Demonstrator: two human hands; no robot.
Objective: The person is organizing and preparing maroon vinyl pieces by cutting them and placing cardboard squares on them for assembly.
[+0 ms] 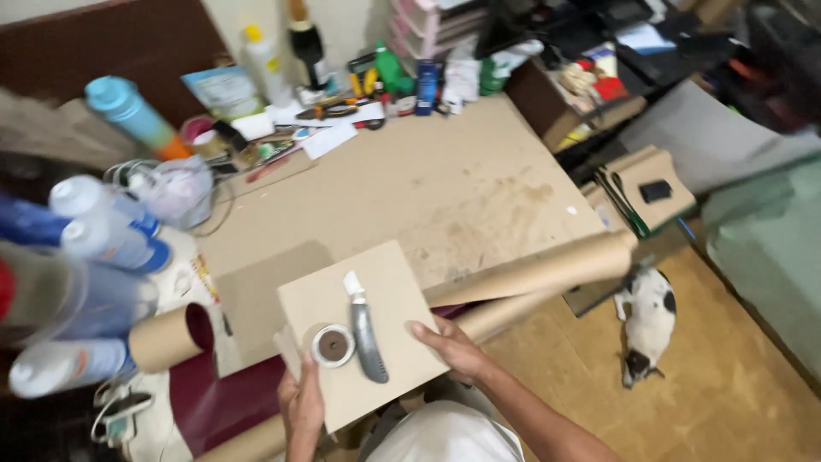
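- A square of brown cardboard [376,329] is being gripped at its near edges by both hands, and it is being held level above the near edge of the table [479,184].
- The left hand [304,406] is being closed on the board's near left corner; its fingers are being kept under the board, out of view, with the thumb lying along the edge.
- The right hand [451,346] is being clamped on the board's right edge, the thumb pressed on top and the fingers curled beneath.
- A roll of tape [333,346] is being carried flat on the board, just beyond the left thumb.
- A grey utility knife [365,329] is being carried beside the tape, touching it or nearly so, between the two hands, its blade end pointing away from the fingers.
- Rolled brown paper [547,269] is lying just beyond the right hand's fingers, across the table edge.
- A black-and-white cat [646,321] is lying on the floor, well to the right of the right hand.
- White spray cans with blue caps [103,239] are being seen blurred, well to the left of the left hand.
- Bottles and hand tools [342,85] are being kept along the far table edge, well apart from both hands.
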